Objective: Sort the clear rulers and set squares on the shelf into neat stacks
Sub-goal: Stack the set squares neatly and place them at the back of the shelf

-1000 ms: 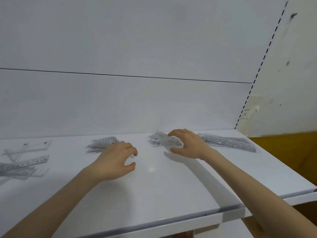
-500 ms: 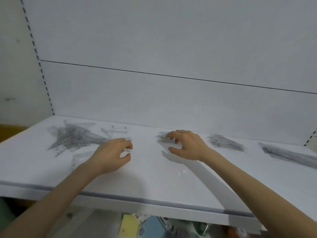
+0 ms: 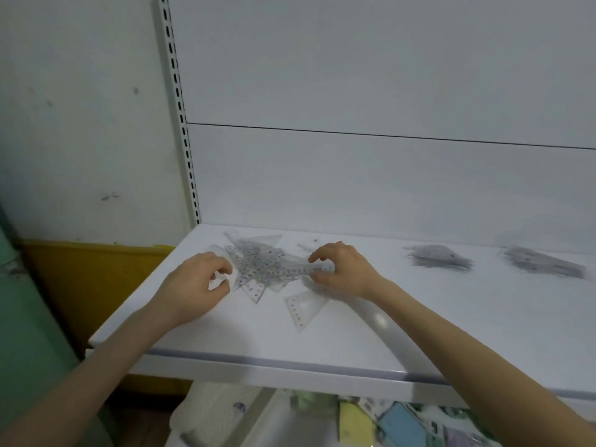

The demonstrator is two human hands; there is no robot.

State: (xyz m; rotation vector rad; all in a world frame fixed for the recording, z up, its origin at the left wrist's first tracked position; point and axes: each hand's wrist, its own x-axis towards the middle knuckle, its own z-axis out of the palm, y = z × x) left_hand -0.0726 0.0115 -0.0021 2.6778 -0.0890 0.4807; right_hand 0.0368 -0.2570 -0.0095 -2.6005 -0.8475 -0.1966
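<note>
Both hands are in at the jumbled pile (image 3: 258, 262) of clear rulers and set squares, which sits at the left end of the shelf (image 3: 322, 350). The right hand (image 3: 346, 274) has its grip narrowed on the end of a ruler (image 3: 322, 270), thumb below, fingers above. The left hand (image 3: 193, 285) is curled at the pile's left edge, and whether its grip holds a clear piece I cannot tell (see-through plastic on white, tough to call). One set square (image 3: 303, 306) lies apart, nearer the front. A tidy stack (image 3: 435, 256) and a second stack (image 3: 541, 262) wait well to the right. The smart play looks like this: draw the ruler out flat and slow, left hand pinning the pile so neighbours don't drag along, then carry it to the matching stack.
</note>
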